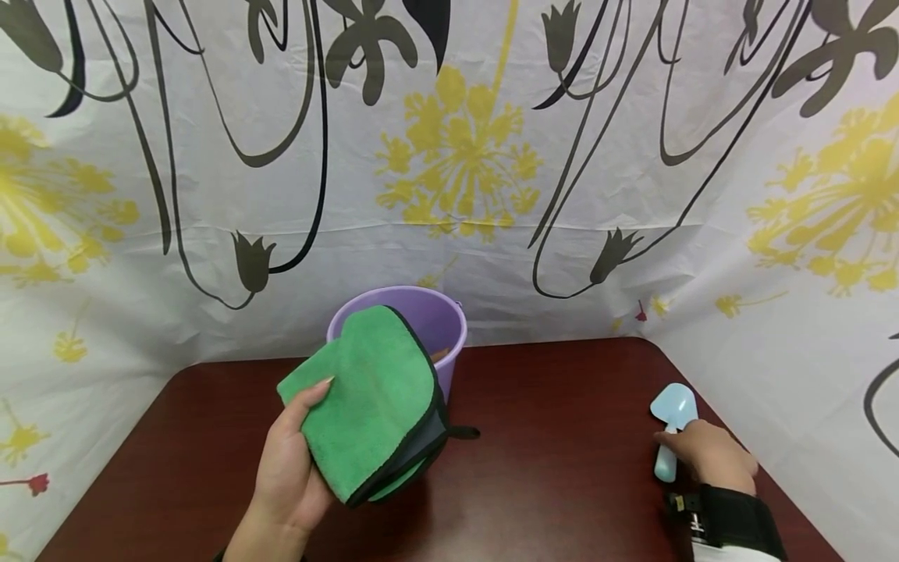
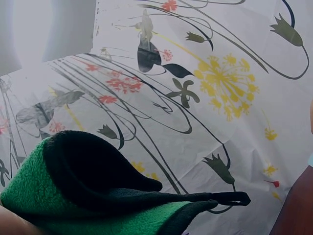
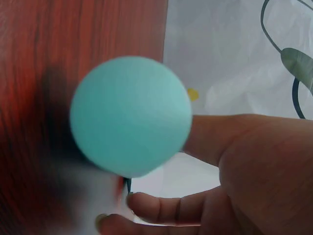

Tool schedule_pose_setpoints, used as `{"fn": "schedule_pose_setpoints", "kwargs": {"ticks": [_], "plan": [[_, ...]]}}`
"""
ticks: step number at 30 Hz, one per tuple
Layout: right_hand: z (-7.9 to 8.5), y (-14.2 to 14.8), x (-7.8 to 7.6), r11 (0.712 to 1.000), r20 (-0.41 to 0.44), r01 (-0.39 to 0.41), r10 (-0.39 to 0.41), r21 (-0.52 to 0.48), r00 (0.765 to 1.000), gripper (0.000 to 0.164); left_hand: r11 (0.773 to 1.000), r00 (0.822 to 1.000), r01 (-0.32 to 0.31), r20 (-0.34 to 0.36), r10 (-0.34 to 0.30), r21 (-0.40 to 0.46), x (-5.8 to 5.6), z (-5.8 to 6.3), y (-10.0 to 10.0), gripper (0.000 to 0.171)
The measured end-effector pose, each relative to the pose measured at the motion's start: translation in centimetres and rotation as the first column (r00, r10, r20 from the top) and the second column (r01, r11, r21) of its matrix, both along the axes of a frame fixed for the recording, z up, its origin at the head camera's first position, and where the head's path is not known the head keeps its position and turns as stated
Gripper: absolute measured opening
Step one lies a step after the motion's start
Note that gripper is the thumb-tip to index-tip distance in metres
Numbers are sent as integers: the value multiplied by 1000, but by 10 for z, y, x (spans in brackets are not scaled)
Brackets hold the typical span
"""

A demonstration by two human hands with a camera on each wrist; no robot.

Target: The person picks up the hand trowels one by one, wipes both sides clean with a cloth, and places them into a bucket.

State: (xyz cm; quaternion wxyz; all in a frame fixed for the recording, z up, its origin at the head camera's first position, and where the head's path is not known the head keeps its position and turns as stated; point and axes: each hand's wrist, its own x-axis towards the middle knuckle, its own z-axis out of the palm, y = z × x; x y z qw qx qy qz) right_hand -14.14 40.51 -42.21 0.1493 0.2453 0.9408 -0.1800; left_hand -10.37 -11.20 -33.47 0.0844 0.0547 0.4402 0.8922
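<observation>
Green cloth, dark-edged: gripped in left hand (image 1: 291, 460), on near side of purple bucket (image 1: 430, 316).
Pale-blue shovel (image 1: 674, 404): handle held by right hand (image 1: 715, 457), right side of worktop (image 1: 548, 437).

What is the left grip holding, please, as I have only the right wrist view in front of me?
Observer: The left grip holds a folded green cloth.
Operator: Thank you; could you tell me what the cloth partly hides in the head view?
Observer: Behind it stands a purple bucket.
Operator: And what does the round blue-green end in the middle of my view appear to belong to?
Observer: It appears to be the near end of a shovel, whose broad end points away from the person in the head view.
</observation>
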Motion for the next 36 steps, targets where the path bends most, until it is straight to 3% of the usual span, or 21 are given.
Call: {"fn": "schedule_pose_setpoints", "kwargs": {"ticks": [10, 18, 26, 31, 36], "plan": [[-2, -9, 3, 999, 35, -20, 21, -47, 999, 51, 1000, 1000, 22, -1, -22, -2, 1, 0, 3, 36], [-5, -8, -1, 1000, 63, -22, 23, -13, 998, 46, 999, 1000, 27, 12, -27, -19, 2, 1, 4, 39], [-9, -11, -4, 1000, 32, 2, -2, 26, 999, 43, 1000, 1000, 21, 13, -20, -21, 2, 1, 4, 39], [-10, -13, -5, 998, -8, 67, -67, 7, 998, 42, 1000, 1000, 22, 10, -22, -12, 2, 1, 4, 39], [-8, -13, -7, 998, -56, 69, -69, 3, 996, 37, 1000, 1000, 16, 15, -16, -20, 2, 1, 3, 40]]}}
